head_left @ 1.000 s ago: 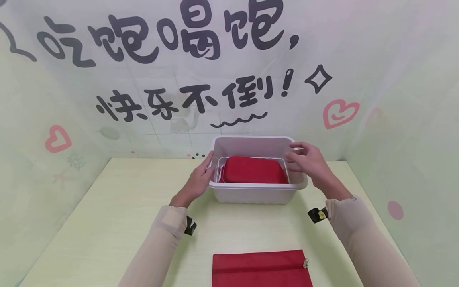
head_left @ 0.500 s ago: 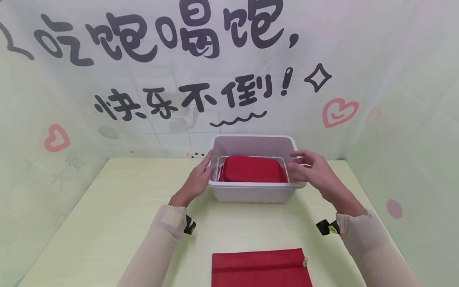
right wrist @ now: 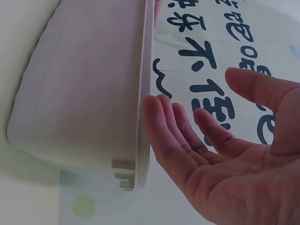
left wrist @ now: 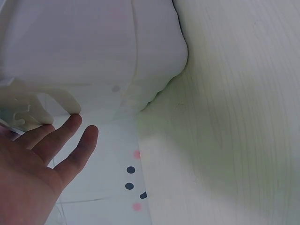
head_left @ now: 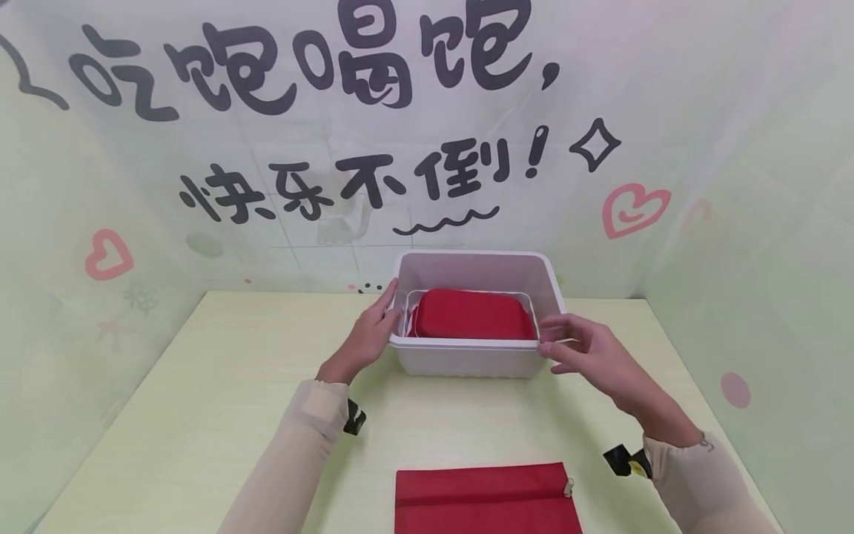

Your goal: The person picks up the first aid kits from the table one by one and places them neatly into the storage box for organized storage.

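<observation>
A white plastic bin (head_left: 474,361) stands at the back of the table. Inside it a red rounded case (head_left: 474,315) lies in a smaller pale-rimmed container (head_left: 408,302). My left hand (head_left: 362,337) holds the bin's left rim, its fingertips against the outer wall in the left wrist view; the thumb is hidden there. My right hand (head_left: 594,354) is at the front right corner of the rim, its fingertips at the edge and its thumb spread away in the right wrist view. It grips nothing.
A flat red zip pouch (head_left: 487,500) lies at the front of the table (head_left: 253,356), a metal zipper pull at its right side. Behind the bin rises a printed wall sheet (head_left: 320,245) with dark lettering. Further sheets flank the table left and right.
My right hand has moved back toward me, along the bin's right rim to its front corner. The left hand stays at the left rim, and the bin and case have not moved.
</observation>
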`<state>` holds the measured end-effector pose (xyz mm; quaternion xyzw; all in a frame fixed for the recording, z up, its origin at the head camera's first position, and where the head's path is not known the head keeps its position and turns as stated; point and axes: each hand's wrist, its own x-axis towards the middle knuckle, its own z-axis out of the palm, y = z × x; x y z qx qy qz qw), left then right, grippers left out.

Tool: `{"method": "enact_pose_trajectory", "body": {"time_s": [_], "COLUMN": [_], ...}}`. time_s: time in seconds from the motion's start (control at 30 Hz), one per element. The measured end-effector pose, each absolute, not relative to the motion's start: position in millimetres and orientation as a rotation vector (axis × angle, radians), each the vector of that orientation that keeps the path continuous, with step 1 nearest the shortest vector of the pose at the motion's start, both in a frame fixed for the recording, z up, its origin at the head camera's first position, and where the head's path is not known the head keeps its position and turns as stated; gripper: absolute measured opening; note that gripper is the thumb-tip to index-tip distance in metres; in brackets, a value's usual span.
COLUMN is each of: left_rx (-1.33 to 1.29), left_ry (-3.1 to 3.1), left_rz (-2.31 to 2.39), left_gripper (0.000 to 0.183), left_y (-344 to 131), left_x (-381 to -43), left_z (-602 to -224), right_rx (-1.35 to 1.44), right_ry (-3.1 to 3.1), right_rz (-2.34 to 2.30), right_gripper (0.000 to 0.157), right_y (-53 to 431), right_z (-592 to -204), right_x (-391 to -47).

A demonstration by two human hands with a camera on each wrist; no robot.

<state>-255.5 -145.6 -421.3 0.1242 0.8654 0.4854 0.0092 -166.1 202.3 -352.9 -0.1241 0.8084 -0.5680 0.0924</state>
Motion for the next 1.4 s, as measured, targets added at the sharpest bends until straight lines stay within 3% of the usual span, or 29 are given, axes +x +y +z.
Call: {"method": "enact_pose_trajectory", "body": {"time_s": [1.4], "left_rx": [0.365], "left_ry": [2.700], "left_rz": [1.506], "left_gripper": [0.053], "left_y": [-145], "left_x": [-253], "left_z": [-419], "right_rx": [-0.336], "right_ry": [2.120], "right_rz": [-1.495], "right_gripper": [0.049], "right_y": [212], "right_z": [-436], "right_x": [-135]}}
